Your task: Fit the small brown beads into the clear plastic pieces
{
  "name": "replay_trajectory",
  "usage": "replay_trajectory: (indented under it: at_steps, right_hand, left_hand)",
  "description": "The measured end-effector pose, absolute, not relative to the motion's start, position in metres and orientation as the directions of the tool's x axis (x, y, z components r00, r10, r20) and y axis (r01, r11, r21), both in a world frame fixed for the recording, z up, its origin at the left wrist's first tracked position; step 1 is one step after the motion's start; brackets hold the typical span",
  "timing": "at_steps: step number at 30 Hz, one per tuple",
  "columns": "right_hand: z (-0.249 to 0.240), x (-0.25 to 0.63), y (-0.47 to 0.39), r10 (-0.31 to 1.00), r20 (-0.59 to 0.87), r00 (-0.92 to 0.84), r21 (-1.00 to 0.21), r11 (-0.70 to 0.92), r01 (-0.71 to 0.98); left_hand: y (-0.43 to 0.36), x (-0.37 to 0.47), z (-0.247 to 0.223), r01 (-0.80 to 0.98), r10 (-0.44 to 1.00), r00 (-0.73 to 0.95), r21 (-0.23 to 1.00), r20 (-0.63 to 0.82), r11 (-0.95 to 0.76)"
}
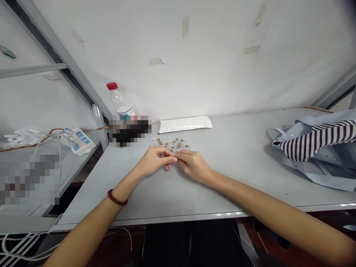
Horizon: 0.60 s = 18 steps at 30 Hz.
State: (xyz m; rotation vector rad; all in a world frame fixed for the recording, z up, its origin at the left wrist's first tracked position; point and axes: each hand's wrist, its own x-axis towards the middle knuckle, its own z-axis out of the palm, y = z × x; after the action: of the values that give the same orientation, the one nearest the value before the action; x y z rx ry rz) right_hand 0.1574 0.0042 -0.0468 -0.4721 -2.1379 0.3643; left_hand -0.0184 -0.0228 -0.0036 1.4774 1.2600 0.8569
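Observation:
My left hand (157, 160) and my right hand (193, 163) meet fingertip to fingertip above the grey table (228, 155). Both are closed in a pinch, and whatever lies between the fingers is too small and hidden to name. Just beyond the fingertips is a loose pile of small clear-and-brown pieces (178, 144), perhaps in clear wrapping; their kind is hard to tell. A dark red beaded bracelet (116, 198) circles my left wrist.
Behind the pile lies a flat white packet (185, 124) against the wall. A red-capped bottle (121, 102) stands at the back left, beside a blurred dark item. A light blue bag with striped cloth (311, 144) rests at right. A power strip (80, 141) sits at left.

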Motion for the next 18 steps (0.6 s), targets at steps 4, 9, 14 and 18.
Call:
replay_trajectory:
  at_steps: [4, 9, 14, 18]
  right_hand:
    - [-0.045, 0.159, 0.001, 0.493, 0.707, -0.506, -0.486, 0.859, 0.159]
    - [-0.042, 0.163, 0.003, 0.647, 0.641, -0.412, -0.664, 0.737, 0.125]
    - [-0.038, 0.175, 0.024, 0.709, 0.584, -0.397, -0.666, 0.697, 0.265]
    - [-0.031, 0.188, 0.041, 0.657, 0.569, -0.495, -0.542, 0.752, 0.374]
  left_hand:
    - [-0.019, -0.014, -0.006, 0.25, 0.973, 0.224, 0.968, -0.052, -0.006]
    - [-0.011, -0.001, -0.003, 0.401, 0.972, 0.233, 0.912, -0.009, -0.088]
    - [0.008, 0.015, 0.004, 0.576, 0.968, 0.222, 0.785, 0.116, -0.226]
    - [0.018, 0.007, 0.009, 0.605, 0.965, 0.223, 0.756, 0.138, -0.248]
